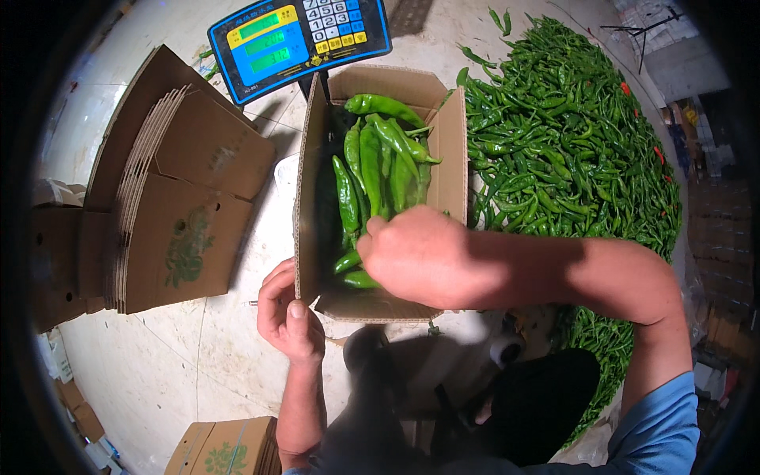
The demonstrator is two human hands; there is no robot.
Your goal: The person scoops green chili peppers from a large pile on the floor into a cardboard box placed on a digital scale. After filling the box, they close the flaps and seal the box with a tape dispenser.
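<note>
An open cardboard box (448, 136) stands before me, partly filled with long green peppers (371, 169) lying mostly lengthwise. My right hand (415, 255) reaches over the right wall into the near part of the box, fingers curled down at the peppers; whether it grips one is hidden by the hand itself. At the near left corner of the box is my left hand (294, 314), its thumb and fingers curved about the cardboard edge. A digital scale display (300, 44) with a lit readout and keypad rises just behind the box.
A big heap of green peppers (558, 148), with a few red ones, spreads along the right. Flattened printed cartons (196, 237) lean in a stack at the left. More bundled cartons (222, 448) lie at the lower left. A roll (506, 350) is near my legs.
</note>
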